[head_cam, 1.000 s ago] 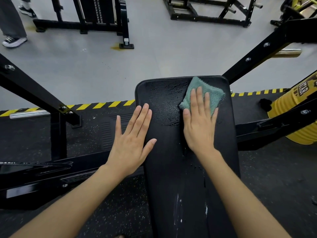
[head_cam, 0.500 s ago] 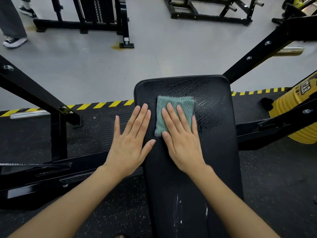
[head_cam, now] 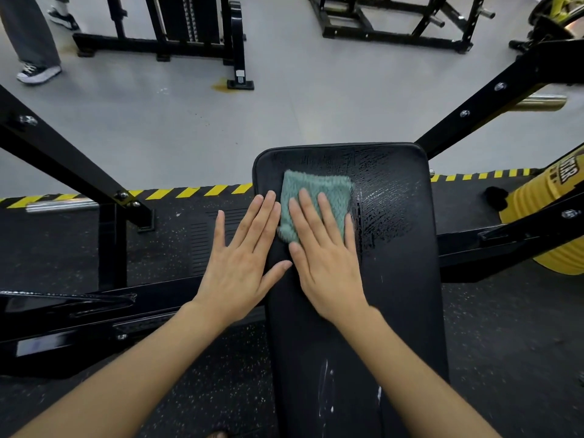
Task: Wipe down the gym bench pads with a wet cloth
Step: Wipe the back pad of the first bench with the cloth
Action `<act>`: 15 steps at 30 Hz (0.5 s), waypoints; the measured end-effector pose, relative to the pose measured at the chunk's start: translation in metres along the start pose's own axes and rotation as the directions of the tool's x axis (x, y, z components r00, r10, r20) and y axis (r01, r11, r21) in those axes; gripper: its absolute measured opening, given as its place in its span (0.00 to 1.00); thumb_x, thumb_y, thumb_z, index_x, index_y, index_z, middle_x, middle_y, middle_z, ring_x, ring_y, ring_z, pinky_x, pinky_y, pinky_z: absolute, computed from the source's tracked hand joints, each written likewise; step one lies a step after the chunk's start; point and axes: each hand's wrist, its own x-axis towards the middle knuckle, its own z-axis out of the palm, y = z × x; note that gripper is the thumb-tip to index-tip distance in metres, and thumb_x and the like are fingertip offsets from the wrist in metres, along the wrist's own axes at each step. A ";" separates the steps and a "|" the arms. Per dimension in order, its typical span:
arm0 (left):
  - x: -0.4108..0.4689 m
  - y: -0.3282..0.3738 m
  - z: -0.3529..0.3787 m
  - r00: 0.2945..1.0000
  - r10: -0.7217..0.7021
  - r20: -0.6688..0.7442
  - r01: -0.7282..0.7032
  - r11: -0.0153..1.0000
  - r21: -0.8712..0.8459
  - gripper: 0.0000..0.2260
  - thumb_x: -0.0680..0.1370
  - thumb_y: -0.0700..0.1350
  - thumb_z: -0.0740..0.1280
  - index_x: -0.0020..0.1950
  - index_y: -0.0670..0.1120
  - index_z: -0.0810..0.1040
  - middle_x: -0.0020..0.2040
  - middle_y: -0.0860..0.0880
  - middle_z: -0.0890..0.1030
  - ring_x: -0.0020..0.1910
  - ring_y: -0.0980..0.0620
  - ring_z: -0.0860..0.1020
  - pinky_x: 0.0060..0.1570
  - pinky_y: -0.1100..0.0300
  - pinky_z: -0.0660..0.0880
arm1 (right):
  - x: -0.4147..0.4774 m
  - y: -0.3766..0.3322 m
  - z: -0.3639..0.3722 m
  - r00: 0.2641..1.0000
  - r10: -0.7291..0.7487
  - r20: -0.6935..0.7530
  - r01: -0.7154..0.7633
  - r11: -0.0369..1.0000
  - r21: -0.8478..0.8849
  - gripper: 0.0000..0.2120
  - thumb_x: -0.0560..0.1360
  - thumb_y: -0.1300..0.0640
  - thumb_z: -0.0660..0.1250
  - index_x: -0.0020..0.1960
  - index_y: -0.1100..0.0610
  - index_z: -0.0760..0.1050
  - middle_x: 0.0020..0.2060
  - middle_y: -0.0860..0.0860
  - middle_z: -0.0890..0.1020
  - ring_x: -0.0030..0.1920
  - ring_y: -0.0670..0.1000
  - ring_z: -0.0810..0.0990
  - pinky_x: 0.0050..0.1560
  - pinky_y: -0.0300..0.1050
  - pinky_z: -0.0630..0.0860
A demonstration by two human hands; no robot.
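Cloth [head_cam: 317,187] has slid left under flat right hand [head_cam: 328,267], beside flat left hand [head_cam: 240,263].

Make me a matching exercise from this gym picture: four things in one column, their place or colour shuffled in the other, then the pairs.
Things:
1. cloth
2. left hand
3. right hand
4. weight plate

Place or colour:
A. yellow, at the far right
B. flat on the cloth
C. green, near the far end of the pad
D. flat on the pad's left edge

Pairs: 1-C, 2-D, 3-B, 4-A
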 end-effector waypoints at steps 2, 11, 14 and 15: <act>-0.001 -0.002 0.000 1.000 0.018 0.006 -0.018 1.000 0.002 0.36 0.82 0.65 0.45 0.81 0.42 0.49 0.82 0.46 0.48 0.81 0.49 0.48 0.75 0.35 0.50 | -0.021 -0.003 0.003 1.000 -0.013 0.024 0.013 1.000 0.022 0.25 0.84 0.48 0.46 0.80 0.50 0.51 0.80 0.45 0.51 0.79 0.48 0.45 0.77 0.60 0.47; -0.003 -0.006 -0.004 1.000 0.020 -0.007 -0.020 1.000 0.004 0.38 0.80 0.67 0.45 0.81 0.41 0.48 0.82 0.45 0.48 0.81 0.48 0.48 0.76 0.36 0.46 | 0.010 -0.004 0.003 0.999 -0.029 0.025 0.029 1.000 0.006 0.25 0.84 0.48 0.46 0.80 0.47 0.50 0.79 0.43 0.50 0.79 0.46 0.43 0.77 0.60 0.45; -0.004 -0.004 -0.004 1.000 -0.003 -0.001 0.003 1.000 -0.009 0.39 0.80 0.66 0.49 0.81 0.41 0.47 0.82 0.45 0.47 0.81 0.49 0.47 0.75 0.35 0.47 | 0.037 -0.006 -0.001 0.999 -0.031 -0.019 0.031 1.000 0.002 0.25 0.84 0.49 0.46 0.80 0.47 0.51 0.79 0.43 0.52 0.79 0.46 0.45 0.77 0.60 0.46; -0.004 -0.003 -0.004 1.000 -0.009 0.002 0.009 1.000 -0.017 0.39 0.79 0.66 0.49 0.81 0.41 0.48 0.82 0.45 0.47 0.81 0.49 0.47 0.75 0.35 0.47 | 0.044 -0.007 -0.003 0.999 -0.026 -0.030 0.026 1.000 0.005 0.25 0.84 0.49 0.45 0.80 0.48 0.51 0.79 0.43 0.52 0.79 0.46 0.45 0.77 0.60 0.46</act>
